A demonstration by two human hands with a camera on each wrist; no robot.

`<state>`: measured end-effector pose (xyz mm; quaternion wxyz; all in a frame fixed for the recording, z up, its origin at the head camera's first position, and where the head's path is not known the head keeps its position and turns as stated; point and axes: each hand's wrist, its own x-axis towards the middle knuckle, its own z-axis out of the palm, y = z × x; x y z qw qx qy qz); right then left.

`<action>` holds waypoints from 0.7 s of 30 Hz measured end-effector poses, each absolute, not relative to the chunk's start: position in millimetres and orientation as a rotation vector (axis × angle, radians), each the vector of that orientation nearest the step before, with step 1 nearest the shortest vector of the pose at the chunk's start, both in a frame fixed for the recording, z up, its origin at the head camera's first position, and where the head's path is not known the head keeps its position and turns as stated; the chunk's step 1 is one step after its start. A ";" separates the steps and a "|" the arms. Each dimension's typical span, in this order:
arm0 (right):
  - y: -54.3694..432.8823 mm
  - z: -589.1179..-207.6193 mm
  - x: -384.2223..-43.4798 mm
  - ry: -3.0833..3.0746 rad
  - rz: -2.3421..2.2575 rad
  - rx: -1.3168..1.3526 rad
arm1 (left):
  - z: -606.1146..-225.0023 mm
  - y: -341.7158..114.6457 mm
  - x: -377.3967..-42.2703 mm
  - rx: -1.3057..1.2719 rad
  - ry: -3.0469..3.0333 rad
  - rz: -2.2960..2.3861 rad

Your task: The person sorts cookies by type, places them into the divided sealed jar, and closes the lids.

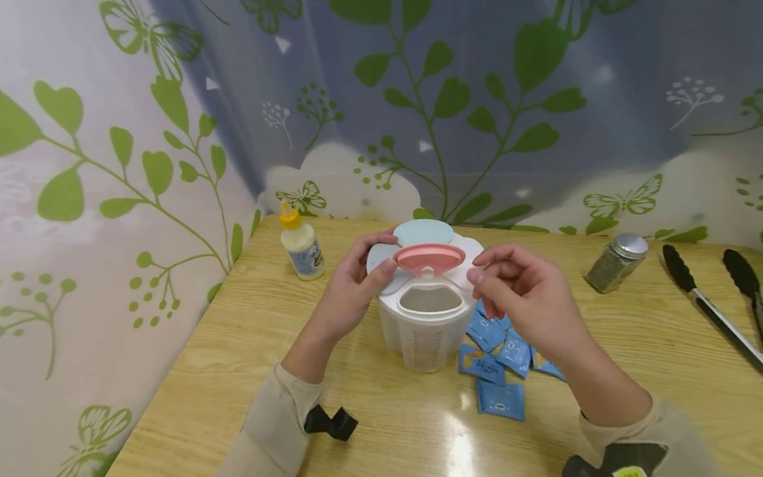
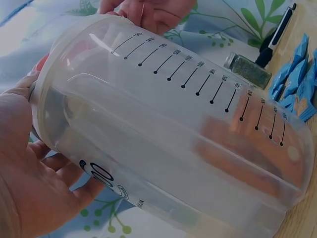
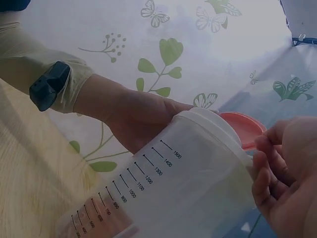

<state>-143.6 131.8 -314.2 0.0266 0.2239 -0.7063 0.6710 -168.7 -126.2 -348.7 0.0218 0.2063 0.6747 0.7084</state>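
A clear plastic storage canister (image 1: pixel 426 341) with a white lid stands on the table, measuring marks along its side. Its pink flip cap (image 1: pixel 430 258) is raised, exposing the front opening; a pale blue cap (image 1: pixel 424 232) lies behind. My left hand (image 1: pixel 354 285) grips the lid's left side, thumb on top. My right hand (image 1: pixel 524 291) is at the lid's right edge, fingers curled, thumb near the index fingertip; whether they pinch anything is unclear. Something orange (image 2: pixel 237 153) shows through the canister wall. Several blue sachets (image 1: pixel 501 399) lie by its right side.
A bottle with a yellow cap (image 1: pixel 305 248) stands back left. To the right a glass jar (image 1: pixel 616 263) with a metal lid stands beside black-tipped tongs (image 1: pixel 709 305). Patterned curtain hangs behind and along the left of the wooden table (image 1: pixel 381 424).
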 end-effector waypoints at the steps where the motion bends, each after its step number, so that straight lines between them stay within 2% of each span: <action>1: 130.7 -315.7 -143.2 -2.161 2.060 0.677 | -348.4 -126.2 -168.5 0.645 2.099 2.191; 11: 125.7 -331.3 -138.3 -1.977 1.894 0.969 | -349.2 -122.9 -168.9 0.812 2.265 2.076; 21: 123.9 -334.0 -138.1 -2.020 1.807 0.989 | -351.4 -123.7 -169.7 0.797 2.270 2.084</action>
